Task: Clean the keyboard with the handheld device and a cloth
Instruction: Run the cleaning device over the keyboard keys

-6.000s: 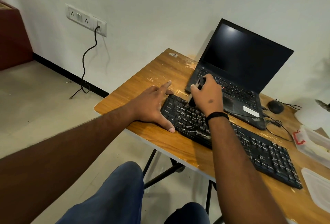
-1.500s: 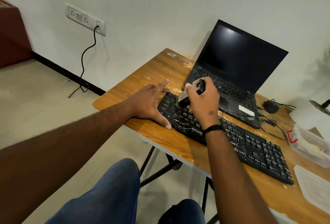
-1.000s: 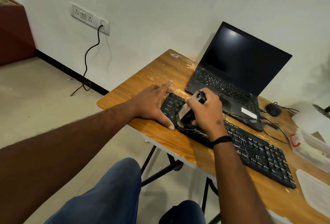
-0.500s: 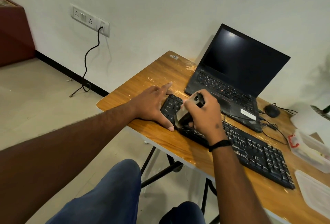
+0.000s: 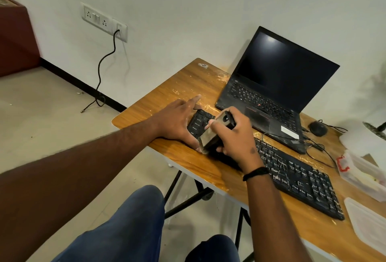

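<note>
A long black keyboard (image 5: 292, 176) lies slantwise across the wooden table (image 5: 167, 94). My left hand (image 5: 177, 121) lies flat with fingers spread on the keyboard's left end and the table beside it. My right hand (image 5: 234, 136) grips the handheld device (image 5: 215, 134), a black and grey block, with its lower end down on the keyboard's near left corner. No cloth shows in this view.
An open black laptop (image 5: 277, 86) stands behind the keyboard with a mouse (image 5: 317, 128) and cables to its right. Clear plastic containers (image 5: 363, 174) sit at the table's right edge. A cable hangs from a wall socket (image 5: 104, 21). My knees are below the table's front edge.
My right hand has drawn the device from the keyboard's far left rows toward its near left corner. My left hand has stayed pressed in place.
</note>
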